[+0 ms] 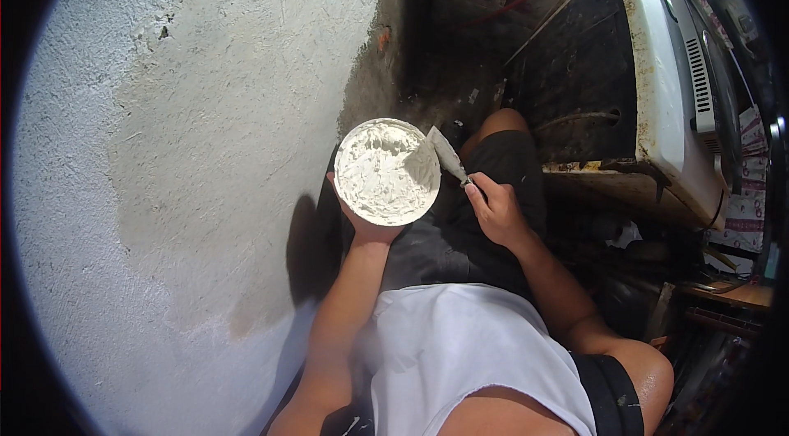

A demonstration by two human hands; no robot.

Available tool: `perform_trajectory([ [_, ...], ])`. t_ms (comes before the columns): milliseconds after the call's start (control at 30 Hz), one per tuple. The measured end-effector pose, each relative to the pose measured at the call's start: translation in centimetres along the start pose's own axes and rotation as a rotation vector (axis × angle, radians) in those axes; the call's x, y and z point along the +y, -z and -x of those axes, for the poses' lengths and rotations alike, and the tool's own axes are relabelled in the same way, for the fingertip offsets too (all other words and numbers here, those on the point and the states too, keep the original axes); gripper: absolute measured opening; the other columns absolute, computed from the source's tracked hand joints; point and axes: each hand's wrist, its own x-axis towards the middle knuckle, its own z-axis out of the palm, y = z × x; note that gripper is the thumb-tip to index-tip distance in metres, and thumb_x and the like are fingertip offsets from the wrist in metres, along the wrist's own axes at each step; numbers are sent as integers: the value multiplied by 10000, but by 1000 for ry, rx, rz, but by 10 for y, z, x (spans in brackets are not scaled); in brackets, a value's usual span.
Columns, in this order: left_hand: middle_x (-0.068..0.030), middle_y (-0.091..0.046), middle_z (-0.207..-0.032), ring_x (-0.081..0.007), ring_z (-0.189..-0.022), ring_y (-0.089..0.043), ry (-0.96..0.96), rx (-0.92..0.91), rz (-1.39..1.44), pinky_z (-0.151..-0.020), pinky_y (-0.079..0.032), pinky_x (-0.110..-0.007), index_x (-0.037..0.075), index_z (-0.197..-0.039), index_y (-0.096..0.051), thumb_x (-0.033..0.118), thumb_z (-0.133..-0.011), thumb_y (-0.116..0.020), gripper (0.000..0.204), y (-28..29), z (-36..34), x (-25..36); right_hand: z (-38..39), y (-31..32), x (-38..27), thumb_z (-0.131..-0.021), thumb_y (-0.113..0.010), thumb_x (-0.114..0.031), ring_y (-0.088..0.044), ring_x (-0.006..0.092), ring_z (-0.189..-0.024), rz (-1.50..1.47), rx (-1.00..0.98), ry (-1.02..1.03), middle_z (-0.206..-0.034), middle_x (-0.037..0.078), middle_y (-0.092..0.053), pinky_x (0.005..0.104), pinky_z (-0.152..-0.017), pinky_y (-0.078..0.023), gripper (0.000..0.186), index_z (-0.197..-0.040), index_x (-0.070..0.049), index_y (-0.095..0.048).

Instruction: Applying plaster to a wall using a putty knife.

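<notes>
A round tub [343,143] full of white, paste-like filler [386,177] sits over my lap, its top facing up. Fingers wrapped round its near left side, my left hand [374,226] holds it from below; part of that hand is hidden by the tub. Just right of the rim, my right hand [499,212] is closed on the handle of a putty knife [446,154]. White filler coats the blade, whose tip is at the tub's right edge. Most of the handle is hidden in my fingers.
Close on my left rises a rough wall [222,140] with a large grey-beige patch amid whiter paint. To my right stands a rusty white appliance [657,66] with a dark open side. A red hose [526,2] runs behind it, and clutter lies below.
</notes>
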Motion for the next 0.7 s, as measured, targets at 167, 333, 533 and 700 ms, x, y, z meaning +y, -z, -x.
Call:
perform_trajectory([
  [167,-89,-394,-1626,-349,-1471,-398,-9,45,-19,-1201,-331,-558,188,-1581,-396,833,-928,-356,919,-2,1,1,0,0,-3,-1017,-597,-159,-622,451,-682,70,7,41,-703,249,-580,448,-559,-430,171,-980,5,-626],
  [333,-93,-393,-1625,-354,-1467,-402,-19,38,-7,-1194,-340,-568,190,-1579,-398,832,-923,-373,918,-2,1,1,0,-1,0,-1015,-598,-164,-624,454,-690,88,7,47,-707,251,-581,454,-560,-430,173,-983,4,-627],
  [533,-110,-360,-1638,-374,-1478,-376,-13,-31,37,-1199,-331,-578,180,-1597,-358,822,-928,-384,928,0,1,2,0,-1,2,-1010,-604,-166,-626,458,-696,121,-6,57,-716,255,-590,465,-564,-433,172,-967,-1,-626],
  [700,-113,-363,-1637,-385,-1474,-380,-22,-19,60,-1194,-335,-592,188,-1590,-376,811,-924,-418,913,1,-1,1,0,-3,2,-1007,-608,-171,-634,460,-712,166,18,53,-722,250,-609,475,-574,-447,173,-958,-6,-628],
])
